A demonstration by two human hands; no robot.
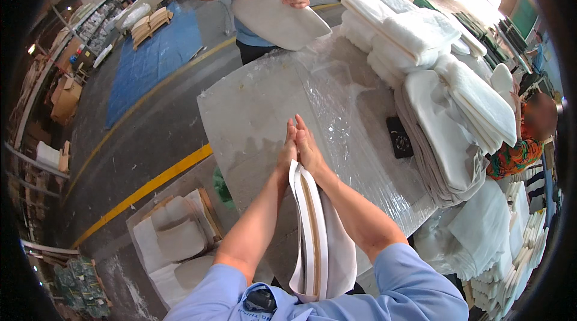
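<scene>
My left hand (289, 149) and my right hand (308, 146) meet palm to palm over the table, fingers stretched out flat. Between my wrists and forearms stands a white fabric cover (340, 243), folded, its narrow end at the heels of my hands and its wide end against my waist. A tan zipper-like strip (312, 225) runs lengthwise along it between white bands. Whether some of the cover continues between my palms is hidden. Across the table, a co-worker in a blue shirt handles a rounded off-white fabric piece (279, 20) with both hands.
The grey worktable (252, 98) is partly covered by clear plastic film (354, 134). At its right rise stacked white padded pieces (415, 32) beside a black flat object (399, 137). Folded pieces (180, 237) lie low at the left. Another person is at the far right.
</scene>
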